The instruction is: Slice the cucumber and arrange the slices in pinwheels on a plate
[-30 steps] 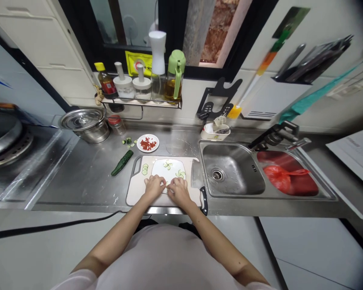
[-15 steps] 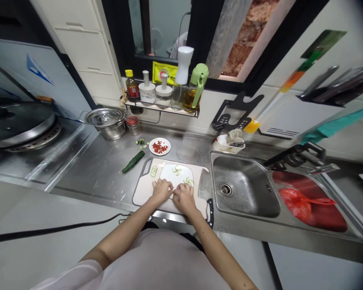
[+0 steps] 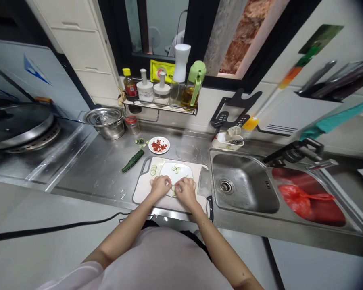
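- On my feed, the left hand bends over the near left part of the white plate; I cannot tell whether its fingers pinch a slice or only curl; I'd keep them low and light, as thin slices probably slip and tear
- Between the hands, near slices sit at the plate's near edge; I judge they are being arranged, best done by nudging edges, not pressing
- The right hand curls opposite; whether its fingers grip anything I cannot tell; I'd keep its heel off the plate and away from the knife
- My count, left to right: one cucumber; one dish of red pieces, too many to count; one board under one plate; about three loose slices on its left; one far slice cluster; one knife at right
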`<state>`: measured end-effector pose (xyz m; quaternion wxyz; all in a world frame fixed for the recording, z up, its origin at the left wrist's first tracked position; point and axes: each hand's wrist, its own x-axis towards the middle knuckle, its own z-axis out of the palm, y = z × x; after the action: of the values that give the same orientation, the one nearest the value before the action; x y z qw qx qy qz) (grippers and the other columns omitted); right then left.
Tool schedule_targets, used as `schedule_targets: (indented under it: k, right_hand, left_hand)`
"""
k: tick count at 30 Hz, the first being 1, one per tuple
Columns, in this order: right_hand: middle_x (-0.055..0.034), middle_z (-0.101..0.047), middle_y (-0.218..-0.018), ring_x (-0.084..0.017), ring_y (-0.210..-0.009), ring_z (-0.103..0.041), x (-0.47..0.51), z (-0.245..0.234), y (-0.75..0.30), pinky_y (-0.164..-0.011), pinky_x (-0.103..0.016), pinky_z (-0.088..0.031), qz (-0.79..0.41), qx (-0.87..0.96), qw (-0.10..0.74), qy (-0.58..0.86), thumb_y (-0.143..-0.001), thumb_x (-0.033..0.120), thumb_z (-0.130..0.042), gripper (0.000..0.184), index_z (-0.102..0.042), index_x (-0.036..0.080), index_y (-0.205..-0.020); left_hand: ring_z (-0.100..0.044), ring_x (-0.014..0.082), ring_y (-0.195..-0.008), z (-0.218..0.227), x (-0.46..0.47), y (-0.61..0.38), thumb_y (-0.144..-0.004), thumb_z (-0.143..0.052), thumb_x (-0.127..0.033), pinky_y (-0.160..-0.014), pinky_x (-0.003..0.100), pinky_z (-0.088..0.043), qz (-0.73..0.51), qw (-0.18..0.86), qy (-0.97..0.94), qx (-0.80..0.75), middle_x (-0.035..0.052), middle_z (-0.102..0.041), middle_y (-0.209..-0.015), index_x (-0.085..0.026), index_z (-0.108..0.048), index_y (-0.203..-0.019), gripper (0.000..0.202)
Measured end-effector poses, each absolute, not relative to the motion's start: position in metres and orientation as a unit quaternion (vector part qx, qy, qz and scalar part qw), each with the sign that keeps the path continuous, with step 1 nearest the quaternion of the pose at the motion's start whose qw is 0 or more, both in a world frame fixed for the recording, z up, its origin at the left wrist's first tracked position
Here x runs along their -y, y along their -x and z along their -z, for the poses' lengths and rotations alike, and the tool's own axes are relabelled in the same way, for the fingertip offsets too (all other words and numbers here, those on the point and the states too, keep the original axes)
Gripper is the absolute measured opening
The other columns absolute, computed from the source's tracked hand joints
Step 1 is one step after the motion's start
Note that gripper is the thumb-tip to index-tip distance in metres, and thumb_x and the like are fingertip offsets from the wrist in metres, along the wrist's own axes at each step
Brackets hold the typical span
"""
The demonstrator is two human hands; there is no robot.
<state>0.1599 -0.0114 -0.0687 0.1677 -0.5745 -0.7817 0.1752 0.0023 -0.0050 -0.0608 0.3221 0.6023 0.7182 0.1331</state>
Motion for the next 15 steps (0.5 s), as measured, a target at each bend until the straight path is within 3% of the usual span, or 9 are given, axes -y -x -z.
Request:
schedule_targets:
  k: [7, 15]
  right_hand:
    - [-0.0056, -0.065, -0.094, -0.024, -0.1, -0.046, 0.013, 0.068, -0.181, -0.087, -0.036, -0.028, -0.185, 0.687, 0.292, 0.639, -0.085, 0.027, -0.053, 0.019, -0.071, 0.022, -0.084]
    - [-0.006, -0.067, -0.09, -0.026, -0.097, -0.049, 0.022, 0.071, -0.192, -0.086, -0.036, -0.029, -0.2, 0.663, 0.325, 0.644, -0.085, 0.035, -0.052, 0.023, -0.072, 0.022, -0.082]
  left_hand:
    - [-0.057, 0.0271, -0.098, 0.071, 0.007, 0.047, -0.08, -0.057, -0.033, -0.086, 0.04, -0.032, -0.188, 0.233, -0.479, -0.825, 0.004, -0.068, -0.09, -0.025, -0.068, -0.089, 0.016]
    - [-0.055, 0.0319, -0.104, 0.081, 0.004, 0.075, -0.08, -0.057, -0.039, -0.09, 0.046, -0.031, -0.175, 0.211, -0.456, -0.847, 0.0077, -0.069, -0.097, -0.025, -0.066, -0.097, 0.023]
